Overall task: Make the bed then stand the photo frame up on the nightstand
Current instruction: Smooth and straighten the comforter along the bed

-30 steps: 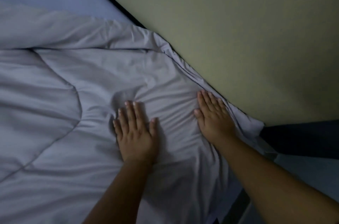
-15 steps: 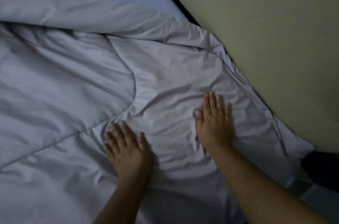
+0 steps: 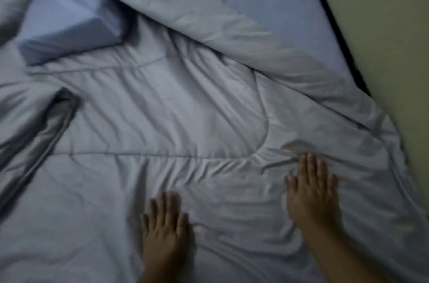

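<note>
A grey quilted comforter [image 3: 162, 125] covers most of the bed, wrinkled, with its top edge folded back along a diagonal. Bare light-blue sheet [image 3: 267, 4] shows beyond that fold at the upper right. A light-blue pillow [image 3: 67, 25] lies at the upper left. My left hand [image 3: 164, 224] rests flat on the comforter near the bottom centre, fingers apart. My right hand [image 3: 312, 192] lies flat on the comforter to the right, next to a bunch of creases. Neither hand holds anything. No photo frame or nightstand is in view.
A pale yellow-green wall [image 3: 383, 39] runs along the bed's right side, with a dark gap [image 3: 334, 27] between it and the mattress. A deep dark fold [image 3: 55, 115] in the comforter sits at the left.
Both hands have slid toward me and to the left over the comforter, staying flat. The view has swung left, bringing the pillow and more of the bed into sight.
</note>
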